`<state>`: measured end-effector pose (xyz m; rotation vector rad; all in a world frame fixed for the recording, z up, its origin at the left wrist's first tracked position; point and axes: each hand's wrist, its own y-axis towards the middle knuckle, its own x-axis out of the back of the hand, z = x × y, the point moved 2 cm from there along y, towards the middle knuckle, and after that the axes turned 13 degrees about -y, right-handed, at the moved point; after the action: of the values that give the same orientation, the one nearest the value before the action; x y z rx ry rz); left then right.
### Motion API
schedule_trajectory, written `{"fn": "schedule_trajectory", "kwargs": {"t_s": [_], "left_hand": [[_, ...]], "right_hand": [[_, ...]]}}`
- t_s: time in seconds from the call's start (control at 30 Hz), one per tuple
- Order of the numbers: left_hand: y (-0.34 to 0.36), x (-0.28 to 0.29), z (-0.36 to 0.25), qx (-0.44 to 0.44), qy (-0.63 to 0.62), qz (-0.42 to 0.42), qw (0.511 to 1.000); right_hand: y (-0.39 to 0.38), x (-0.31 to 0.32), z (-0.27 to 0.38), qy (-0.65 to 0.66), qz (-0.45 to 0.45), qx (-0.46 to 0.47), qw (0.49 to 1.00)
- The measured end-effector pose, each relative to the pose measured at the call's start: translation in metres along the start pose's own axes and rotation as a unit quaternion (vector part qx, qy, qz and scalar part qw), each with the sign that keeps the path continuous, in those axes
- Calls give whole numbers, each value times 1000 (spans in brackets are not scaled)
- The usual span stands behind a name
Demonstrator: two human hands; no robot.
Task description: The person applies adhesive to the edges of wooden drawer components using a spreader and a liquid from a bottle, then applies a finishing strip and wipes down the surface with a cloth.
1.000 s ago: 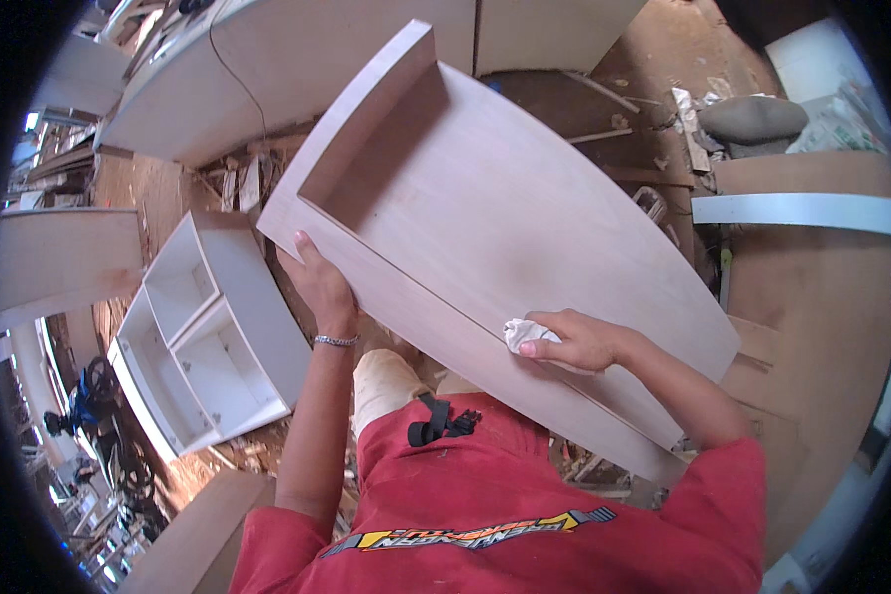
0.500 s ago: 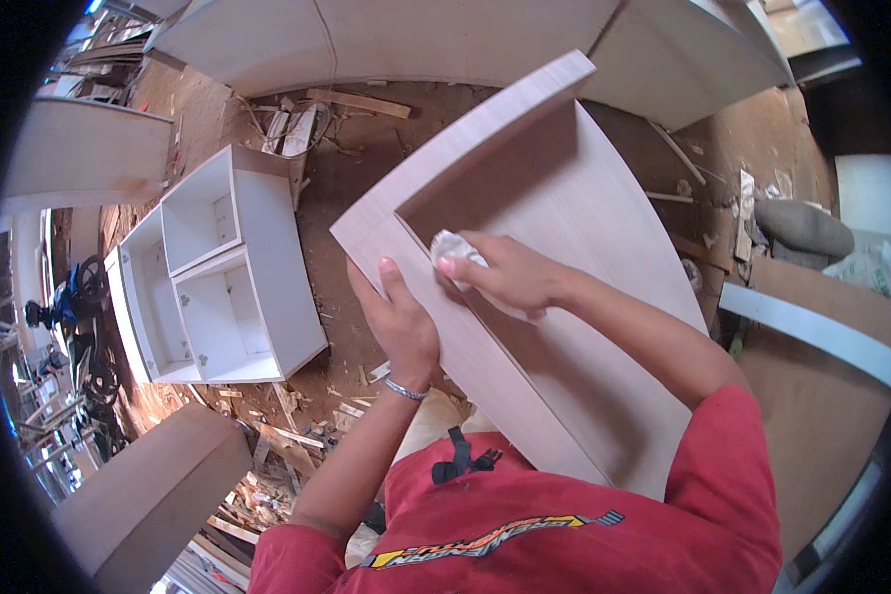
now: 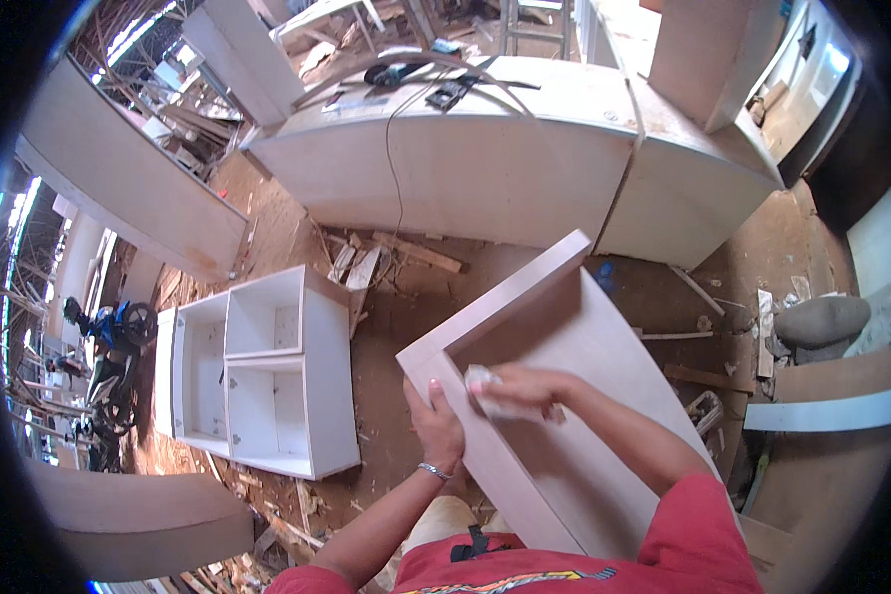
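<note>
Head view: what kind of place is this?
Most likely a carpentry or furniture workshop. Wood offcuts litter the dirt floor, an unfinished white compartmented cabinet lies on its back, and the hands, left and right, work a pale laminated board panel.

1. Daylight fills the scene, bright and even, with soft shadows.
2. Glare whitens the openings at the upper left and the right rim.
3. The right hand (image 3: 520, 388) is smeared by motion blur.
4. Fisheye distortion bends straight edges, and a black border rings the frame.
</note>
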<state>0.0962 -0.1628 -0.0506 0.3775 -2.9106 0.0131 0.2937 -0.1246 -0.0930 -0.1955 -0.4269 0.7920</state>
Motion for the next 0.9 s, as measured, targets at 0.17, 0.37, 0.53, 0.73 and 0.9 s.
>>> {"fn": "schedule_trajectory", "kwargs": {"t_s": [0.17, 0.37, 0.53, 0.73, 0.9], "left_hand": [[-8, 4, 2, -36, 12, -30, 999], [-18, -1, 2, -45, 27, -43, 998], [-19, 6, 15, -46, 6, -44, 998], [-32, 32, 7, -143, 113, 16, 983], [-163, 2, -57, -314, 222, 332, 861]], "right_hand": [[-116, -54, 17, 23, 146, -137, 979], [-257, -149, -16, 156, 131, -134, 970], [-362, -210, -2, 186, 107, -203, 955], [-380, -221, -6, 184, 83, -166, 965], [-355, -202, -10, 67, 10, -180, 981]]}}
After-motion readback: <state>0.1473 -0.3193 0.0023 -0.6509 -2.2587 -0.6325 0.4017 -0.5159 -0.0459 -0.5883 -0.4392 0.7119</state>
